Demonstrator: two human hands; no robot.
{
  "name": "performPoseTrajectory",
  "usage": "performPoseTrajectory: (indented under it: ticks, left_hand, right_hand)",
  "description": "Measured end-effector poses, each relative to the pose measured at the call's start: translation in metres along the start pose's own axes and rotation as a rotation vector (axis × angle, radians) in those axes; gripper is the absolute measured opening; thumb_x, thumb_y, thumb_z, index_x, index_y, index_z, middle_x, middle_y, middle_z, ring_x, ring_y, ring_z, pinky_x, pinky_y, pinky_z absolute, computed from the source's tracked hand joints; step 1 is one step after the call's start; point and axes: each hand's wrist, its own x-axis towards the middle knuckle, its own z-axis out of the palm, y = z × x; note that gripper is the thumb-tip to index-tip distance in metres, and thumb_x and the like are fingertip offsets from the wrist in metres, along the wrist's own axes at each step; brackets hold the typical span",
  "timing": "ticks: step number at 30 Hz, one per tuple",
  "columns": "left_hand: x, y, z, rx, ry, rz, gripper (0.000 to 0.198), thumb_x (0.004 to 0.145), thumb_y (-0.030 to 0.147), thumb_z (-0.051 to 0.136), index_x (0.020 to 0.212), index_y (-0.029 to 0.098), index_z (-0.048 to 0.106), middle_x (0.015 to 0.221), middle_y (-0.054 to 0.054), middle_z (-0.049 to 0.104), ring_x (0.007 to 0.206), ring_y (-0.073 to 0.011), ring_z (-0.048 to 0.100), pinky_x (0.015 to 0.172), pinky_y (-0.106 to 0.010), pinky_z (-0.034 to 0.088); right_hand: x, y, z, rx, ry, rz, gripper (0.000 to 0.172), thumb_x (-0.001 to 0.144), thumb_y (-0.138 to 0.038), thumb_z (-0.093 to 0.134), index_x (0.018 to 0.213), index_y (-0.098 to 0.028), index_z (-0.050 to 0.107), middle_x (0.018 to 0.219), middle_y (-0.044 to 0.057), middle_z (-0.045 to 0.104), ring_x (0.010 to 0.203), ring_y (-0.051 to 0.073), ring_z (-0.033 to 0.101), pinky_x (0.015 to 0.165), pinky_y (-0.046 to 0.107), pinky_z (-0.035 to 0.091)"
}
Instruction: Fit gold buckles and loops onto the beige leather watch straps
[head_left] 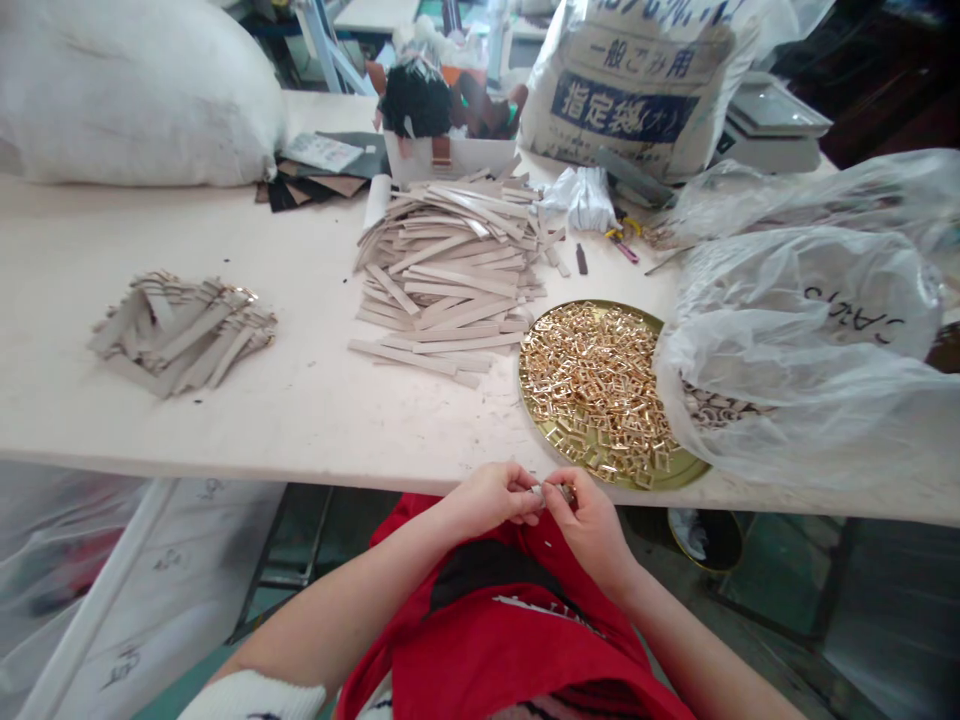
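left hand (491, 497) and right hand (589, 520) pinching small buckle (551, 490), gold tray (684, 470) beyond, strip pile (450, 280) behind

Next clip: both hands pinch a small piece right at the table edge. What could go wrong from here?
1. The small piece sits between the left hand and right hand at the edge of the table; a slip would likely drop it to the floor.
2. The gold tray of buckles lies close to that edge, with the plastic bag overlapping it; a nudge might spill buckles.

light: bright, even daylight | shadows: soft | edges: wide-angle bending | focus: sharp
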Motion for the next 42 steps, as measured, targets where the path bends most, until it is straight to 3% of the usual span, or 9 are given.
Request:
performPoseTrajectory:
  ticks: [7,13,17,19,24,28,34,38,42]
  left_hand:
    - [-0.007,-0.001,-0.007,0.150,0.008,0.096,0.031,0.073,0.040,0.056,0.085,0.011,0.060,0.069,-0.004,0.065,0.062,-0.0122,0.059,0.060,-0.022,0.044]
    - [-0.016,0.008,-0.019,0.457,0.054,0.224,0.027,0.077,0.035,0.051,0.091,0.014,0.061,0.073,-0.003,0.067,0.066,-0.0138,0.060,0.061,-0.022,0.043]
    - [-0.013,0.010,-0.034,0.628,0.212,0.295,0.049,0.077,0.029,0.051,0.123,0.014,0.042,0.076,-0.002,0.067,0.071,-0.0153,0.061,0.063,-0.023,0.043]
    - [-0.010,0.011,-0.050,0.838,0.316,0.311,0.046,0.079,0.035,0.049,0.120,0.015,0.044,0.079,-0.003,0.067,0.074,-0.0162,0.061,0.063,-0.024,0.043]
    - [-0.003,0.023,-0.096,1.260,0.565,0.281,0.025,0.080,0.039,0.051,0.086,0.018,0.063,0.085,-0.004,0.065,0.079,-0.0173,0.059,0.069,-0.025,0.042]
    - [0.001,0.047,-0.129,1.402,0.731,0.266,0.025,0.085,0.029,0.043,0.100,0.020,0.061,0.101,-0.008,0.061,0.094,-0.0199,0.056,0.081,-0.030,0.040]
    - [0.008,0.074,-0.159,1.570,0.783,0.235,0.023,0.080,0.014,0.040,0.084,0.014,0.063,0.089,-0.013,0.062,0.090,-0.0260,0.057,0.077,-0.037,0.040]
    - [0.013,0.071,-0.178,1.613,0.765,0.312,0.016,0.074,0.019,0.047,0.081,0.012,0.059,0.088,-0.016,0.061,0.086,-0.0312,0.056,0.071,-0.039,0.040]
    - [0.013,0.069,-0.183,1.758,0.713,0.342,0.017,0.078,0.021,0.041,0.077,0.016,0.056,0.080,-0.011,0.060,0.080,-0.0281,0.056,0.069,-0.036,0.039]
  right_hand:
    - [0.008,0.004,-0.008,0.158,-0.238,-0.026,0.019,0.085,-0.036,0.044,0.089,-0.020,0.053,0.072,0.002,0.061,0.064,0.017,0.056,0.058,0.028,0.042]
    - [0.013,-0.004,-0.002,0.112,-0.251,-0.149,0.021,0.088,-0.032,0.039,0.098,-0.020,0.052,0.082,0.004,0.062,0.073,0.018,0.058,0.066,0.031,0.043]
    - [0.031,-0.011,0.020,0.184,-0.283,-0.127,0.026,0.090,-0.035,0.032,0.104,-0.018,0.046,0.070,0.001,0.058,0.062,0.016,0.056,0.060,0.029,0.043]
    - [0.045,-0.013,0.034,0.169,-0.260,-0.096,0.029,0.090,-0.036,0.029,0.105,-0.016,0.044,0.062,-0.001,0.055,0.057,0.016,0.054,0.057,0.029,0.042]
    - [0.069,-0.013,0.054,0.014,-0.183,-0.109,0.041,0.085,-0.034,0.039,0.121,-0.012,0.039,0.057,-0.002,0.054,0.060,0.019,0.056,0.062,0.031,0.040]
    - [0.060,-0.009,0.050,0.021,-0.211,-0.182,0.041,0.083,-0.029,0.041,0.120,-0.011,0.044,0.062,-0.001,0.055,0.062,0.018,0.055,0.062,0.030,0.042]
    - [0.034,-0.001,0.001,0.047,-0.105,-0.186,0.029,0.084,-0.030,0.043,0.107,-0.018,0.057,0.073,0.002,0.062,0.065,0.016,0.057,0.063,0.028,0.044]
    - [0.029,0.034,-0.067,-0.024,0.252,-0.101,0.029,0.085,-0.034,0.042,0.102,-0.017,0.059,0.083,0.005,0.066,0.071,0.018,0.060,0.067,0.028,0.046]
    - [0.040,0.079,-0.142,-0.356,0.544,0.055,0.035,0.086,-0.034,0.036,0.106,-0.015,0.056,0.087,0.008,0.067,0.076,0.019,0.061,0.070,0.030,0.046]
